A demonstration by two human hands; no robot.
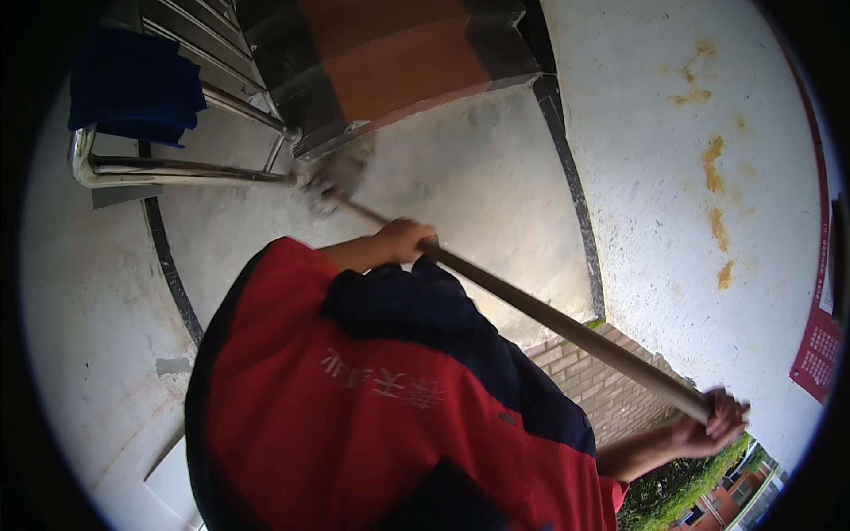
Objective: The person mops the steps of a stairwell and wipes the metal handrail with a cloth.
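Note:
I hold a long wooden pole (549, 317) in both hands. My left hand (403, 239) grips it partway down, and my right hand (715, 421) grips its upper end at the lower right. At the far end, a grey mop head (326, 182) rests on the pale concrete floor (460, 177), right at the foot of a step (398, 71) with an orange-brown face and dark edging. My red and navy jacket (372, 398) fills the lower middle of the view.
A steel railing (177, 170) stands at the upper left with a blue cloth (133, 84) draped over it. To the right is a white wall (673, 177) with yellowish stains and a red poster (819, 345). A brick surface (602, 380) and greenery (673, 491) lie below.

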